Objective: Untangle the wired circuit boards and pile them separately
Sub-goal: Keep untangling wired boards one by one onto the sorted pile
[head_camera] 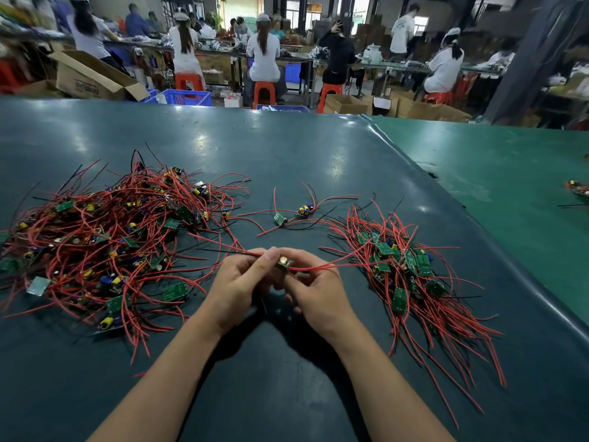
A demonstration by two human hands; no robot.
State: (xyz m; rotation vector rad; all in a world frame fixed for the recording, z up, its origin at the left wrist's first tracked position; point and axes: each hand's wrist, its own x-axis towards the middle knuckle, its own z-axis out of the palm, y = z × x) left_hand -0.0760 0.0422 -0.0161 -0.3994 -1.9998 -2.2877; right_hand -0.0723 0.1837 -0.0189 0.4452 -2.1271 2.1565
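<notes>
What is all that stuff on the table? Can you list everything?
tangled pile: one, red and black wires with green boards, table's left
sorted pile: one, same colours, wires combed toward the near edge, table's right
loose boards: two, green, middle, beyond the hands
held board: one, green, between both hands
table: one, dark teal mat
stools: several, orange, behind, under seated workers
left hand: grip on held board
right hand: grip on held board
</notes>
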